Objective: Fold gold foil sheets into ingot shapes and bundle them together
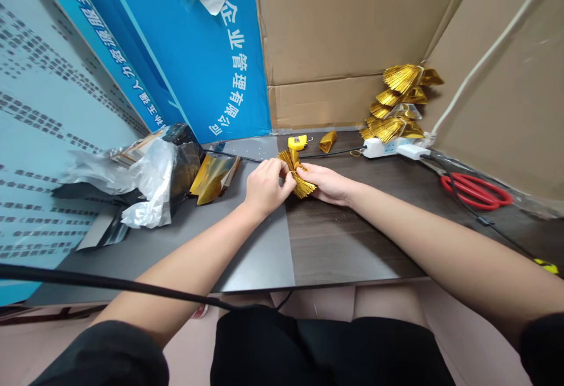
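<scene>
A pleated gold foil fan [296,175] is pinched at its narrow middle between my two hands, with a thin wire or thread showing at the waist. My left hand [267,189] grips it from the left, fingers curled over the pleats. My right hand [326,184] holds it from the right, fingertips against the folds. Just left of my left hand lies a stack of flat gold foil sheets [214,178]. Beyond my hands sit a small yellow tool [297,143] and a folded gold foil piece [328,141].
Several finished gold fans form a heap [396,103] against the cardboard wall [335,33], behind a white power strip [379,148]. Red-handled scissors [476,191] lie at right. A clear plastic bag [147,180] sits at left, and a black cable [110,283] crosses my left forearm.
</scene>
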Available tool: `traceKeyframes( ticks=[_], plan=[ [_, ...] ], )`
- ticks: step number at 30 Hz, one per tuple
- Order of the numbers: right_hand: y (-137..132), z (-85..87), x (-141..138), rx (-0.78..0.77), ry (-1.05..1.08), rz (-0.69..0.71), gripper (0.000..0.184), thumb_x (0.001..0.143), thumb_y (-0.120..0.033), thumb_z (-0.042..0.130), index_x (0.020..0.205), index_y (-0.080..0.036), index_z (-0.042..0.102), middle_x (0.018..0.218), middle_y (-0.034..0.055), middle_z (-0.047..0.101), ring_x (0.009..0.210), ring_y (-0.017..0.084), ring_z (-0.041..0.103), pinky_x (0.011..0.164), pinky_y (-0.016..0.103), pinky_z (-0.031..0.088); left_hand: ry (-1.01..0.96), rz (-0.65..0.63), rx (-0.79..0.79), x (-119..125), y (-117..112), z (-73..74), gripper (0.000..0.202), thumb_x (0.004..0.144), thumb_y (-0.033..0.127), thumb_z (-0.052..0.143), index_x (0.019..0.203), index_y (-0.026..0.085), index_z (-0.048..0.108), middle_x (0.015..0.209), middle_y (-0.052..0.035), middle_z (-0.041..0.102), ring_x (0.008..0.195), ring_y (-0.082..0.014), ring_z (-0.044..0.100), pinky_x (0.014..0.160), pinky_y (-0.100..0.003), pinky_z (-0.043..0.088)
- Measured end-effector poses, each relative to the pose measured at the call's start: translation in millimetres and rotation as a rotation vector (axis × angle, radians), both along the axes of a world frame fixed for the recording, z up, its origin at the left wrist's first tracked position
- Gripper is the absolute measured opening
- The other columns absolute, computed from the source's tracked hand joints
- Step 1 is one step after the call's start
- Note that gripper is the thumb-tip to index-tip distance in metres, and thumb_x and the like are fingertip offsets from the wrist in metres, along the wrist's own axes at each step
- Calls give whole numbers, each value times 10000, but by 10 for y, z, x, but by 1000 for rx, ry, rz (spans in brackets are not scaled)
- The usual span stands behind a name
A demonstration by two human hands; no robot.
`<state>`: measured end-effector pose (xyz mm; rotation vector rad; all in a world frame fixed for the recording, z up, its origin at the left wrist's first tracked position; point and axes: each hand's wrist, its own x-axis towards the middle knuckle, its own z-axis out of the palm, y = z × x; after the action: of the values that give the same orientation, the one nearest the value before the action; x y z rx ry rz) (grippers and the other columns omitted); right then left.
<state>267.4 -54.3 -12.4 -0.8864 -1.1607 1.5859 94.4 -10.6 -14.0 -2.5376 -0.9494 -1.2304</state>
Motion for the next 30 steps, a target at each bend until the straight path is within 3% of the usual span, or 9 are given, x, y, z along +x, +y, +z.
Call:
traceKeyframes(
  ticks=[6, 13, 15, 20, 24, 27, 30],
  plan=[
    [-8, 5, 10, 37, -34, 3, 371, 826, -434, 783, 1102, -215, 667, 1151, 62, 731, 999, 194, 683, 960, 321, 540, -4, 43, -87, -8, -7, 13, 84, 898, 243, 543, 819, 215, 530, 785, -4, 646, 753, -151, 575, 689, -273, 388],
    [15, 2, 2, 158, -191, -105, 423, 869, -491, 675, 1186, -211, 649, 1198, 91, 729, 1068, 231, 693, 990, 386, 554, 83, -77, -124, -15, 13, 53, 140, 925, 270, 539, 800, 212, 566, 828, -25, 675, 814, -161, 581, 757, -288, 425],
    [31, -14, 10, 227, -280, -169, 466, 900, -475, 624, 1282, -208, 613, 1287, 96, 699, 1191, 242, 651, 1060, 411, 516, 96, -109, -149, -37, 27, 64, 149, 938, 284, 529, 821, 207, 579, 858, -32, 688, 834, -164, 590, 767, -290, 432],
    [61, -25, 113, 411, -612, -382, 659, 894, -404, 628, 1477, -133, 481, 1538, 153, 505, 1430, 290, 461, 1238, 484, 297, 153, -251, -251, -103, 31, 81, 144, 937, 276, 516, 860, 199, 611, 883, -29, 709, 805, -138, 628, 752, -261, 461],
    [80, -18, 204, 536, -860, -417, 747, 850, -351, 666, 1509, -71, 454, 1518, 195, 516, 1406, 328, 480, 1216, 503, 317, 230, -403, -368, -93, -35, 68, 81, 914, 272, 576, 910, 230, 646, 746, 53, 714, 646, -75, 627, 674, -189, 469],
    [108, -65, 224, 582, -1013, -399, 737, 837, -327, 668, 1498, -64, 472, 1480, 217, 544, 1374, 361, 500, 1182, 539, 348, 173, -365, -430, -57, -70, 47, 123, 941, 268, 539, 981, 220, 645, 708, 54, 719, 584, -70, 631, 631, -178, 476],
    [134, -144, 211, 599, -1134, -344, 719, 850, -328, 640, 1500, -71, 471, 1405, 227, 588, 1315, 373, 535, 1126, 559, 405, 104, -253, -448, -32, -48, 30, 135, 941, 247, 513, 937, 204, 641, 717, 30, 722, 584, -85, 637, 606, -191, 466]
  ],
)
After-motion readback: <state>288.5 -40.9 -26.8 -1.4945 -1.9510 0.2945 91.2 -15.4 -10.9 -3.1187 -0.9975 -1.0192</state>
